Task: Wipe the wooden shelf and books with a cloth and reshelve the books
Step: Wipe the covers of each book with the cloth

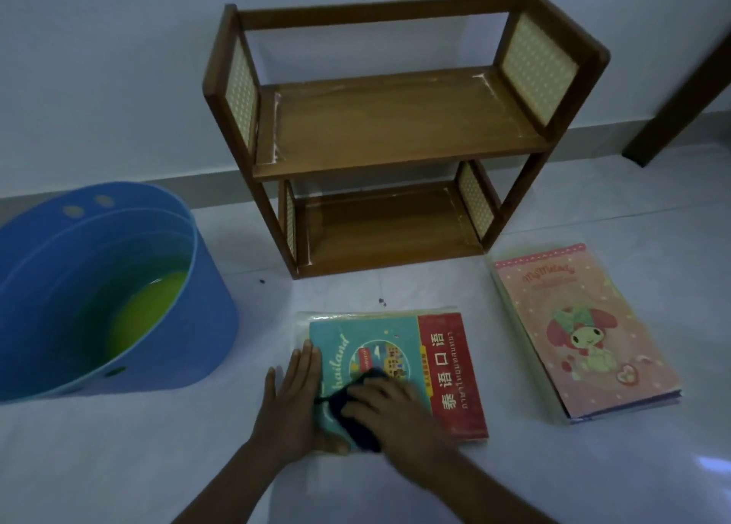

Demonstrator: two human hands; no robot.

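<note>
My right grip (379, 403) presses the dark cloth (356, 417) on the teal book (395, 365) lying on the floor; left grip (292, 401) lies flat, pinning its edge. I'd wipe outward in steady strokes. Shelf (395, 128) stands bare behind.

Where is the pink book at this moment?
In the head view, the pink book lies flat on the floor at the right, in front of the wooden shelf and beside the teal and red book.
</note>
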